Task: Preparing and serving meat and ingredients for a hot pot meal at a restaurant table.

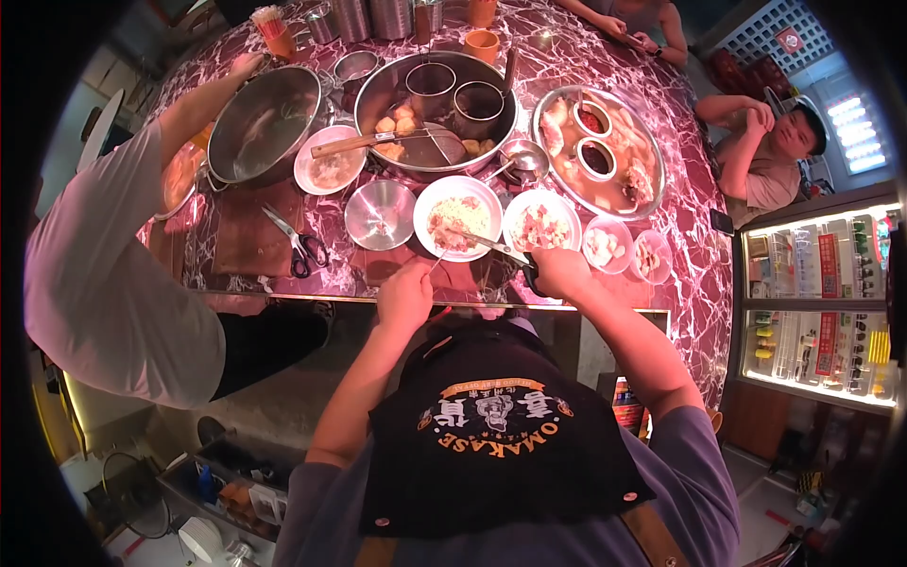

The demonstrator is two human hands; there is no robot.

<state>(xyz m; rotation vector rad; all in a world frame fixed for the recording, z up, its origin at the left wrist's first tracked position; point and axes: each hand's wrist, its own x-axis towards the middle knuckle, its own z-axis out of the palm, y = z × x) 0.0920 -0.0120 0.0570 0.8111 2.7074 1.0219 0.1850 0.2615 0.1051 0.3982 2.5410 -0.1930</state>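
My right hand (pixel 561 274) grips a pair of scissors (pixel 496 245) whose blades reach left into a white bowl (pixel 422 210) at the counter's near edge. The bowl holds pale yellow noodles or shreds (pixel 465 213) with pinkish meat pieces (pixel 452 236). Closed around a thin utensil, my left hand (pixel 405 295) is just below that bowl; the utensil's tip reaches the meat beside the blades, and its kind is too small to tell. Right of it, a second white bowl (pixel 573 214) with chopped meat stands close to my right hand.
A large pot (pixel 367 106) with strainers stands behind the bowls. Left are a steel basin (pixel 316 94), an empty metal bowl (pixel 380 214) and black-handled scissors (pixel 307 255). On the right are a meat platter (pixel 541 126) and small bowls (pixel 607 244). A co-worker's arm (pixel 194 113) reaches in from the left; people sit opposite.
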